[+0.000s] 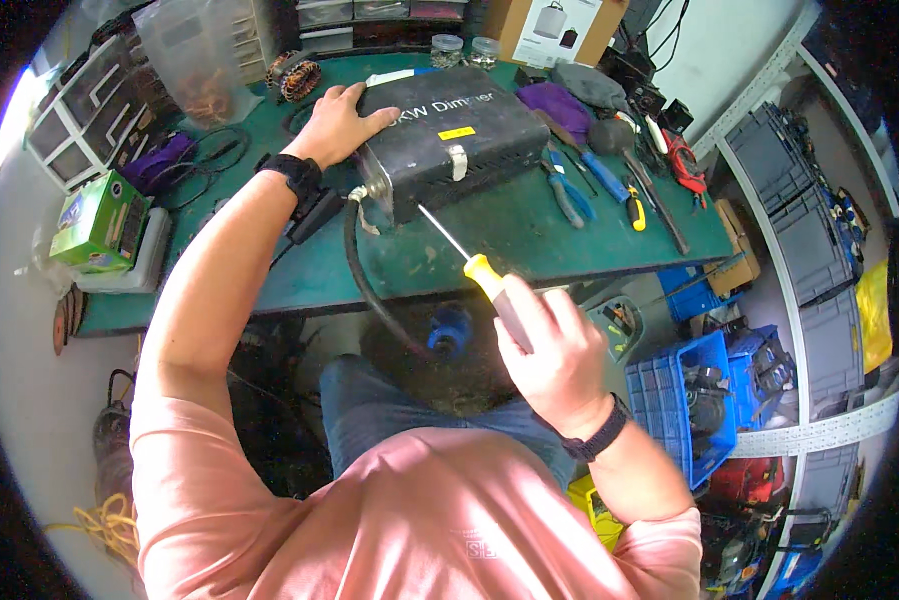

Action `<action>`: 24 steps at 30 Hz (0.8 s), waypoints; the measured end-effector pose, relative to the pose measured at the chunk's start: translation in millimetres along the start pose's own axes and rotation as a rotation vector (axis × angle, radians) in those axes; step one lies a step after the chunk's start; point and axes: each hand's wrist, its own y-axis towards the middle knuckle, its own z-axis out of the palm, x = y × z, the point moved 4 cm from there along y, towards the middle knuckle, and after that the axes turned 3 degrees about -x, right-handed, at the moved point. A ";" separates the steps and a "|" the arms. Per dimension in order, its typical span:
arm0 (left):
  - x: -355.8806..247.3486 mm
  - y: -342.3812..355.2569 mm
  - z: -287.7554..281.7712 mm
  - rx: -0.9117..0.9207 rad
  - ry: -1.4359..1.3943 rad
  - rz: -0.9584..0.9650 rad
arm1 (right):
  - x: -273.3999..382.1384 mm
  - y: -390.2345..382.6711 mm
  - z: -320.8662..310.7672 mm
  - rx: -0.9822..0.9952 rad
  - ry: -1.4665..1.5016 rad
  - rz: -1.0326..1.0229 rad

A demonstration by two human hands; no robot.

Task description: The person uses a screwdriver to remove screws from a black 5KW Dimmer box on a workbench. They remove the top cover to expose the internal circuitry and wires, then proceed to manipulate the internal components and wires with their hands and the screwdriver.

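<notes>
Black metal box sits on the desk, ahead and left of your right grip. Its long axis runs left to right, right end angled away from you. Your left grip is nearer: spread wide, palm down on the lid's left end. Your right grip is closed round the screwdriver, shaft aimed forward-left, tip low by the box's near-left corner; can't tell if touching. Counts: one box, one screwdriver in your grip, one thick black cable at the box's left end, one pair of blue-handled pliers to its right, one copper-wound coil and two clear jars behind.
</notes>
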 end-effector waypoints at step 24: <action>-1.9 3.2 2.6 -0.045 0.005 0.003 | -26.9 -25.5 24.2 -0.097 0.897 0.752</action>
